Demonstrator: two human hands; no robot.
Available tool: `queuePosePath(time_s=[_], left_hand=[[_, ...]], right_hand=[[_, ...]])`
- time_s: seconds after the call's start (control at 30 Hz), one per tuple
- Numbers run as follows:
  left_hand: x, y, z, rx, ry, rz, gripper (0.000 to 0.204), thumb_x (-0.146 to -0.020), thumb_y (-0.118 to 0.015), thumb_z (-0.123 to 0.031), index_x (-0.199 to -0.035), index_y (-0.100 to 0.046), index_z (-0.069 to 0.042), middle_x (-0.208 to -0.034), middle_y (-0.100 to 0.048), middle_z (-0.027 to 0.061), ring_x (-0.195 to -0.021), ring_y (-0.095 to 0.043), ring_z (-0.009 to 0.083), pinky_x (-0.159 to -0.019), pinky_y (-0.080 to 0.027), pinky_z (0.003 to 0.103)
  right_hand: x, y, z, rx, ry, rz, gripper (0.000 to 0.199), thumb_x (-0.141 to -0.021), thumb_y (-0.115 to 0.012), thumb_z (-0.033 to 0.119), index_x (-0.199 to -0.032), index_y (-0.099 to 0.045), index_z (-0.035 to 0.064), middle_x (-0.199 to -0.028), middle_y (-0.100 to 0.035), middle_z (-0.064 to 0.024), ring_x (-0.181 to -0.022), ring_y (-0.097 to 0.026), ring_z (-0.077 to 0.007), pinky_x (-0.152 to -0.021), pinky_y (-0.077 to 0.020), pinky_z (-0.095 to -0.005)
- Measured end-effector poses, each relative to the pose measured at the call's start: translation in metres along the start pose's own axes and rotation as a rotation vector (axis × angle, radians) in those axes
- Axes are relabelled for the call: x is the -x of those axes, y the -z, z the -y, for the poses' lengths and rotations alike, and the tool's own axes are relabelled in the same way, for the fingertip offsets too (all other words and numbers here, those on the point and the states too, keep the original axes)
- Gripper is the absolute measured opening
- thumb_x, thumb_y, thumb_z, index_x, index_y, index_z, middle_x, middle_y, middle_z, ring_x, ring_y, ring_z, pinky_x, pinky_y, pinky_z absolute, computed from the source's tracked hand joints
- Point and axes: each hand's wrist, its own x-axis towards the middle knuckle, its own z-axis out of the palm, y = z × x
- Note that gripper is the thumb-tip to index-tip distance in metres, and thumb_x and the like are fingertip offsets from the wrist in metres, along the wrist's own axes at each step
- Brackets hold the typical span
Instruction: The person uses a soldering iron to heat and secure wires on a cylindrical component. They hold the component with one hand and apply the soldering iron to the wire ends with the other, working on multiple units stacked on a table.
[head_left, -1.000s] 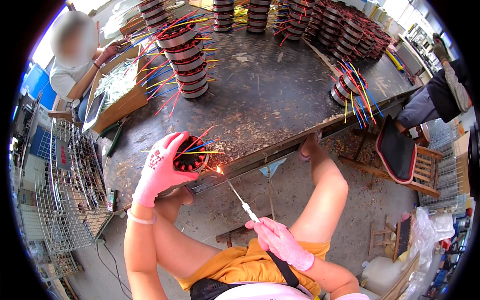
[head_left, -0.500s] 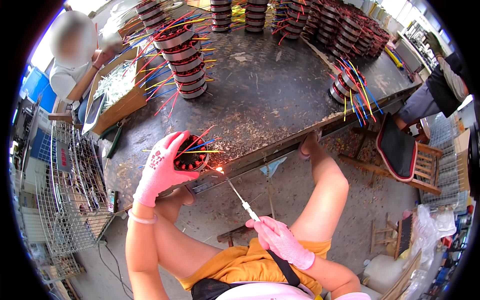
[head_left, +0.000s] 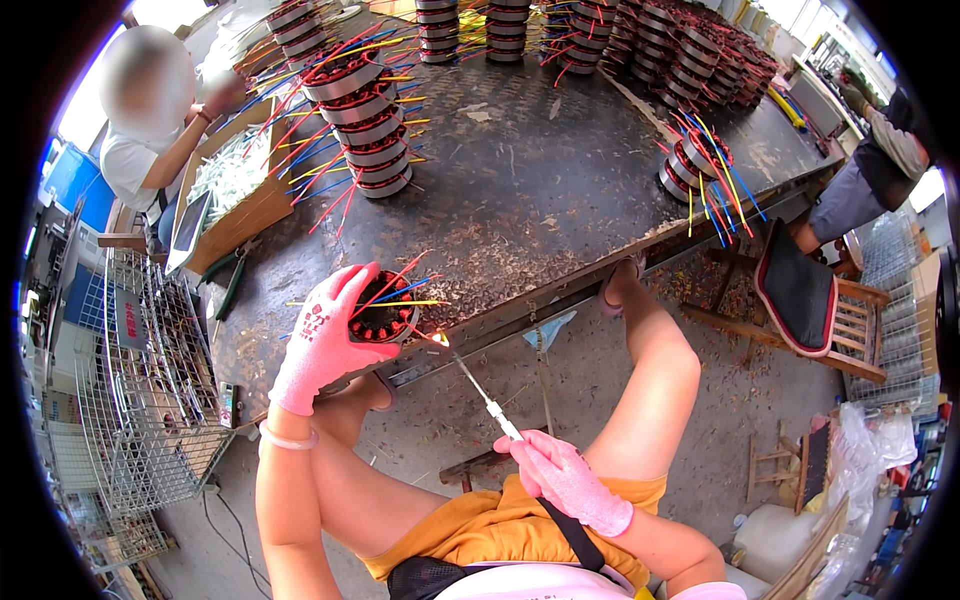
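At the front edge of the bench, my left hand (head_left: 322,335), in a pink glove, grips a motor stator (head_left: 384,324) tilted on its side. Red, yellow and blue wires stick out of its ring of windings. My right hand (head_left: 566,480), gloved the same way, is closed around the white handle of a thin, long-necked torch (head_left: 495,410). An orange flame (head_left: 440,340) burns at its far tip, just right of the stator. A thin lead from the stator reaches toward the flame; whether it touches is too small to tell.
Stacked stators (head_left: 370,140) with wires stand at the back left of the dark bench (head_left: 500,190), more along its far side. A short stack (head_left: 695,165) is on the right. Dark-handled pliers (head_left: 232,285) lie left, near a box of white sleeves (head_left: 235,225). Two other people are nearby.
Both hands and the stator hold nearly the same place. The flame has changed shape slightly at the torch tip. The person at the right has shifted a little.
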Motion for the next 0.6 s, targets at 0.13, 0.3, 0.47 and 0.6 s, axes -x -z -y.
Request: queuePosePath(time_s=[0.13,0.3,0.47,0.6], left_hand=[[0.000,-0.001,0.000,0.003,0.005,0.002,0.092,-0.058,-0.089,-0.025,-0.140,-0.051,-0.006,-0.136,-0.054,0.0186,-0.125,-0.052,0.0388,-0.107,-0.043,0.045],[0.000,-0.001,-0.001,0.003,0.012,0.007,0.093,-0.058,-0.089,-0.025,-0.140,-0.050,-0.006,-0.137,-0.053,0.0188,-0.126,-0.052,0.0389,-0.107,-0.042,0.045],[0.000,0.000,-0.001,0.009,0.018,0.012,0.093,-0.058,-0.089,-0.025,-0.140,-0.050,-0.006,-0.137,-0.053,0.0188,-0.126,-0.051,0.0390,-0.108,-0.042,0.045],[0.000,0.000,0.000,0.012,0.018,0.013,0.093,-0.058,-0.089,-0.025,-0.141,-0.050,-0.006,-0.138,-0.053,0.0187,-0.126,-0.051,0.0391,-0.108,-0.042,0.045]], right_hand=[[-0.004,0.003,-0.008,-0.005,0.024,0.013,0.029,-0.105,-0.049,0.024,-0.117,-0.063,0.0016,-0.066,-0.044,0.0053,-0.054,-0.038,-0.0029,-0.047,-0.0294,-0.0210],[-0.005,0.001,-0.010,-0.062,0.009,-0.003,0.031,-0.106,-0.049,0.024,-0.117,-0.063,-0.0010,-0.063,-0.044,0.0054,-0.054,-0.037,-0.0031,-0.050,-0.0279,-0.0205],[-0.003,0.001,-0.006,-0.022,0.012,-0.004,0.030,-0.105,-0.049,0.023,-0.117,-0.063,-0.0018,-0.064,-0.043,0.0053,-0.054,-0.038,-0.0032,-0.050,-0.0281,-0.0205],[-0.003,0.002,-0.005,0.002,0.006,0.006,0.030,-0.105,-0.049,0.023,-0.116,-0.063,-0.0019,-0.064,-0.043,0.0050,-0.054,-0.038,-0.0032,-0.050,-0.0284,-0.0204]])
